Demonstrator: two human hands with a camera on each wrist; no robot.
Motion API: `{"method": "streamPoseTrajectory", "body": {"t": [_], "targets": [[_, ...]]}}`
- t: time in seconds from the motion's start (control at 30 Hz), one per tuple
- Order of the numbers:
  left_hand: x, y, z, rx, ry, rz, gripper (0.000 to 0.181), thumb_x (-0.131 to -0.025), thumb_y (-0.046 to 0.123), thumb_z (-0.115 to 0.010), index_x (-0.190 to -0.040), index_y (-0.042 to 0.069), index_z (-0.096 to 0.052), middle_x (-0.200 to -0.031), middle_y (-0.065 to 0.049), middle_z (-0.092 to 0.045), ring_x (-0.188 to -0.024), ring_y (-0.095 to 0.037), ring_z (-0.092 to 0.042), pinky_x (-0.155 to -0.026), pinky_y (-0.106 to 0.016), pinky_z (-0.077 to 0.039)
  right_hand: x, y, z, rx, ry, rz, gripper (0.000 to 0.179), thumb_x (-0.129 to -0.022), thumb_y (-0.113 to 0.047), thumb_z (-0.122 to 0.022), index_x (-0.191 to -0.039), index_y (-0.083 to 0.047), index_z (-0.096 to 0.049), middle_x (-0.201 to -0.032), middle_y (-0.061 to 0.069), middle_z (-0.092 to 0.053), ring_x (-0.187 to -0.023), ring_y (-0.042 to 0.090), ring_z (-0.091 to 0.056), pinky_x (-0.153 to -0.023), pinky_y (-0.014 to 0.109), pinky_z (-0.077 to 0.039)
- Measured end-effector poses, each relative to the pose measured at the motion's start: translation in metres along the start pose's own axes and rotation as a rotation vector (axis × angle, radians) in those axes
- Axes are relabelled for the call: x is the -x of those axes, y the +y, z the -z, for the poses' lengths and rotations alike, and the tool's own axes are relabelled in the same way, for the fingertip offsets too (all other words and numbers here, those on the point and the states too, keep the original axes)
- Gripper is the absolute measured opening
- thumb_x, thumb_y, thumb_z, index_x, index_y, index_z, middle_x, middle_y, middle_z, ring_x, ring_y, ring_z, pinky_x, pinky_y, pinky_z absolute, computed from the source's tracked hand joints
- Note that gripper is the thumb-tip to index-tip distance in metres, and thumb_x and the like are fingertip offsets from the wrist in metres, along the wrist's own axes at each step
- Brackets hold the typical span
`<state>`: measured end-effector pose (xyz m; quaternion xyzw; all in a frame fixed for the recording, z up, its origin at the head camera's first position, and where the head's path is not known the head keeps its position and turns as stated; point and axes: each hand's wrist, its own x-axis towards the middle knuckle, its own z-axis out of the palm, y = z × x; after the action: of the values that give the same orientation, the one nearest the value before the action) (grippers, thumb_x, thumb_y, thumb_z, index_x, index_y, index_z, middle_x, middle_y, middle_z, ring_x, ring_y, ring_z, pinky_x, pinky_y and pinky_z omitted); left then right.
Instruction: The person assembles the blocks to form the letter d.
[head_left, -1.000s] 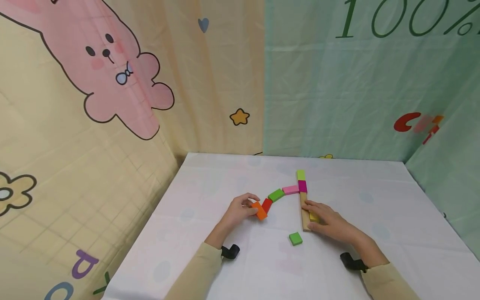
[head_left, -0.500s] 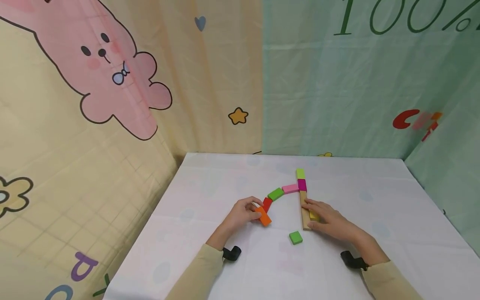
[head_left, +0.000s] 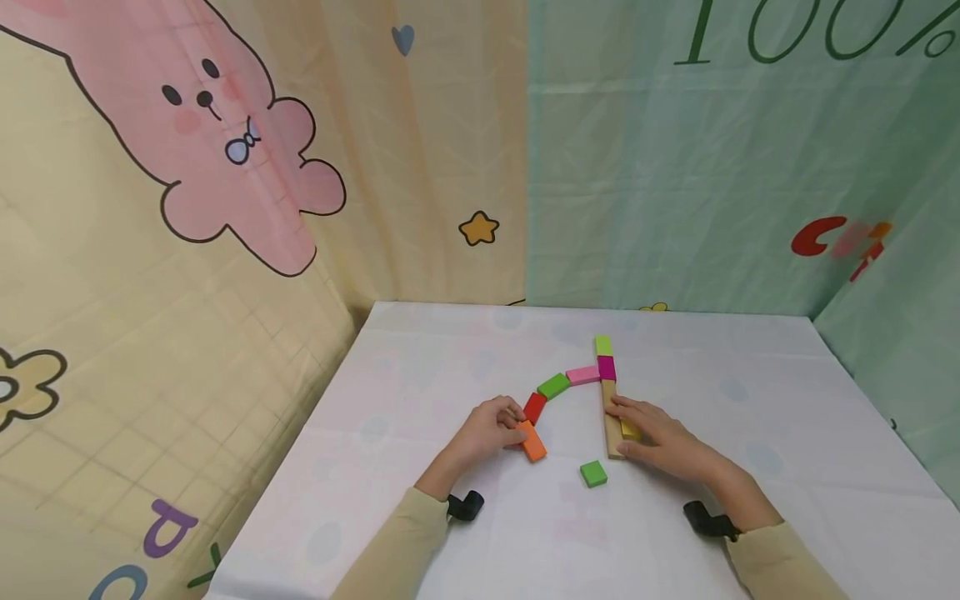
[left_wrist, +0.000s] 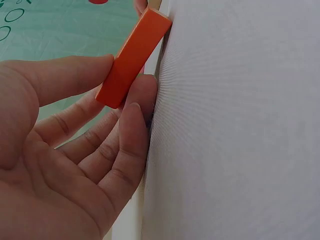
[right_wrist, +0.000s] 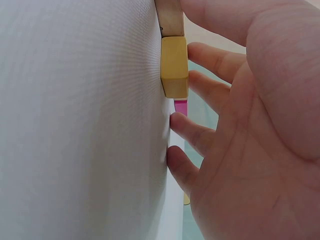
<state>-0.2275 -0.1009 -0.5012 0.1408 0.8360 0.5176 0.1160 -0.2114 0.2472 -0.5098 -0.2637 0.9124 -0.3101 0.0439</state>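
"What's nearest?"
"A loose green block [head_left: 593, 474] on the worktop [head_left: 525, 533], touched by neither hand."
"And the orange block [head_left: 533, 442]?"
"A little farther off, to its left, pinched in the left hand [head_left: 487, 429]. It lies to the right of those fingers, its long axis slanting from far left to near right."
"The right hand [head_left: 660, 437]?"
"Farther from the orange block. Its fingers are spread apart, resting over the wooden strip [head_left: 611, 425]."
"Which relation matters most?"
"I'd say the orange block's far end against the red block [head_left: 535, 407] just beyond; touching or apart, I can't tell."
"What do the wrist views add?"
"The left shows the thumb against the orange block, fingers curled behind; the right bares a yellow block [right_wrist: 174, 62], largely covered from the head."
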Motion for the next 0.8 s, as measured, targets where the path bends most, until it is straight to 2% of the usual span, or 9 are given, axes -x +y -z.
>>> {"method": "streamPoseTrajectory", "body": {"t": [0.13,0.47,0.6,0.8], "targets": [[0.000,0.000,0.002,-0.104,0.012,-0.017,0.017,-0.087,0.014,-0.080,-0.099,0.016,-0.069,-0.093,0.001,-0.063,-0.083,-0.015,-0.060,-0.069,-0.029,-0.052,0.000,0.001,0.000,-0.005,0.001,0.000,0.067,-0.097,-0.039,-0.067,-0.154,-0.015,-0.042,-0.161,0.012,-0.030,-0.144,0.042,-0.027,-0.104,0.072,-0.029],[0.004,-0.002,0.011,-0.235,-0.034,-0.022,0.022,-0.080,0.017,-0.087,-0.094,0.017,-0.070,-0.082,0.003,-0.063,-0.075,-0.015,-0.058,-0.065,-0.027,-0.049,0.000,0.000,-0.001,-0.015,-0.006,-0.016,0.068,-0.097,-0.043,-0.066,-0.154,-0.015,-0.042,-0.162,0.011,-0.029,-0.145,0.041,-0.025,-0.105,0.072,-0.028],[0.005,0.001,0.012,-0.259,-0.039,-0.019,0.024,-0.078,0.019,-0.088,-0.094,0.017,-0.070,-0.079,0.002,-0.062,-0.073,-0.015,-0.057,-0.063,-0.027,-0.047,0.001,-0.002,0.000,-0.004,-0.005,-0.024,0.068,-0.097,-0.042,-0.066,-0.154,-0.014,-0.042,-0.162,0.012,-0.029,-0.144,0.042,-0.026,-0.105,0.073,-0.027],[0.004,0.002,0.007,-0.292,-0.005,-0.027,0.025,-0.079,0.023,-0.088,-0.093,0.016,-0.070,-0.076,0.003,-0.060,-0.070,-0.013,-0.054,-0.061,-0.025,-0.044,0.001,-0.004,0.001,-0.010,-0.007,-0.042,0.068,-0.096,-0.042,-0.067,-0.154,-0.015,-0.043,-0.162,0.012,-0.029,-0.144,0.042,-0.025,-0.104,0.073,-0.028]]}}
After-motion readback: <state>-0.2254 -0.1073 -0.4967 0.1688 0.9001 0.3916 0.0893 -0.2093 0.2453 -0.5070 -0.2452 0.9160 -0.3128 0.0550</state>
